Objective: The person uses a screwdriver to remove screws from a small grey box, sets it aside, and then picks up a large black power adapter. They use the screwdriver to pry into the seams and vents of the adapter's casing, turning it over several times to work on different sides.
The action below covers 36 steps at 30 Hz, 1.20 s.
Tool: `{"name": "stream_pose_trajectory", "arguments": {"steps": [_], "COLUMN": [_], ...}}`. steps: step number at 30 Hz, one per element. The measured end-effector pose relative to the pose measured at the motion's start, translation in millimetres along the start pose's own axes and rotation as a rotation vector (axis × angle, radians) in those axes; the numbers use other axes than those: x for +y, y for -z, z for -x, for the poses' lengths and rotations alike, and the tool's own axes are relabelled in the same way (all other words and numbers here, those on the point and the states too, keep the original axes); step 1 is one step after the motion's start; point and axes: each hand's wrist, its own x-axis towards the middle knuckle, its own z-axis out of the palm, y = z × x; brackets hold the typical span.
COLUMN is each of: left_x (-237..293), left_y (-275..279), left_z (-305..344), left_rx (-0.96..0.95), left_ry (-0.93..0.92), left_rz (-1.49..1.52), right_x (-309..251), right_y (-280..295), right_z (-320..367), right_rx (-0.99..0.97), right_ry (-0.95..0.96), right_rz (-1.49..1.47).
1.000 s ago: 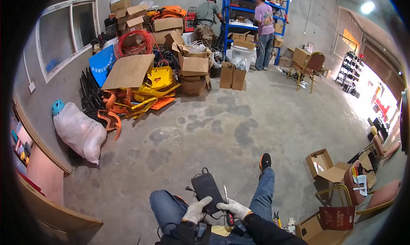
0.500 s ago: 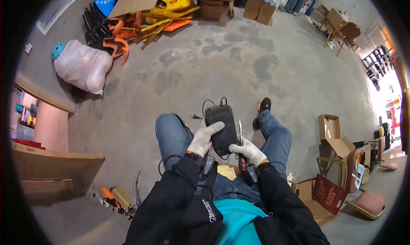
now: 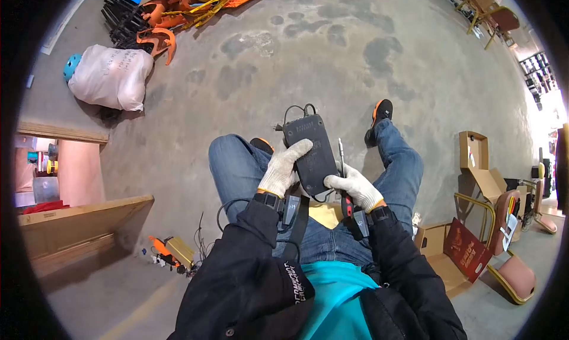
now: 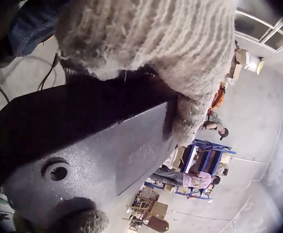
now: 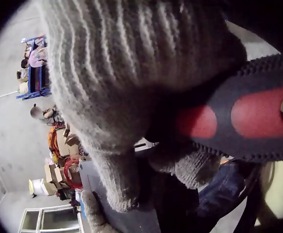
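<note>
A seated person holds a black adapter (image 3: 313,153) above their jeans (image 3: 237,171). The gloved left hand (image 3: 283,169) grips its left edge, fingers (image 3: 299,146) curled over the top face. The gloved right hand (image 3: 357,189), at the adapter's near right corner, has its fingers closed around a red-and-black screwdriver (image 3: 342,162). The screwdriver's shaft points away along the adapter's right side. A cord (image 3: 296,109) loops from the adapter's far end.

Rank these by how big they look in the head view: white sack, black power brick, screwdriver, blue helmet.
1. white sack, though it lies farther off.
2. black power brick, nearly as big, being nearer the camera.
3. screwdriver, long but thin.
4. blue helmet, partly hidden behind the sack.
</note>
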Motion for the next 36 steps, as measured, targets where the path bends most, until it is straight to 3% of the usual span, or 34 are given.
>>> {"name": "stream_pose_trajectory", "arguments": {"steps": [7, 10, 20, 22, 25, 26, 28, 29, 30, 32, 34, 36], "left_x": [-1.4, -0.1, -1.6, -2.6, -9.2, -9.8, -12.8, -17.5, -20.2, -20.7, -26.7, -25.4], "left_y": [-0.5, 0.7, -4.6, -6.9, 6.3, 10.0, 11.5, 28.7, 30.9, 28.0, 38.0, 37.7], "left_z": [-4.8, -7.3, -5.3, -1.1, -11.2, -12.3, -14.7, -24.5, -26.0, -27.1, -36.5, -35.3], "left_rx": [-0.014, 0.024, -0.009, 0.049, 0.017, -0.001, 0.024, 0.061, 0.078, 0.069, 0.078, 0.125], "left_ry": [-0.067, 0.045, -0.064, -0.032, -0.110, -0.114, -0.108, -0.036, -0.028, 0.028, 0.042, 0.135], "left_rz": [-0.055, -0.054, -0.114, -0.136, -0.156, -0.153, -0.164, -0.152, -0.151, -0.161, -0.201, -0.211], "right_x": [-12.0, -11.4, 0.2, 1.8, -19.1, -23.0, -67.3, -62.5, -82.5, -79.5, -47.9, 8.8], "right_y": [-6.7, -5.0, -3.9, 1.6, 34.1, 57.4, 77.5, 117.4, 130.6, 176.8, 225.7, 259.2], "right_z": [5.0, 7.0, -1.8, -0.5, 11.5, 14.8, 65.2, 82.5, 108.1, 144.1, 165.4, 172.3], "right_rx": [0.004, -0.007, -0.005, 0.055, 0.298, 0.328, 0.460, 0.436, 0.542, 0.747, 0.862, 1.058], "right_ry": [-0.009, -0.017, 0.003, 0.040, 0.056, 0.074, 0.284, 0.583, 0.449, 0.619, 0.612, 0.465], "right_rz": [-0.006, -0.072, 0.026, 0.057, 0.203, 0.100, -0.282, 0.096, -0.395, -0.434, -0.497, -0.478]}}
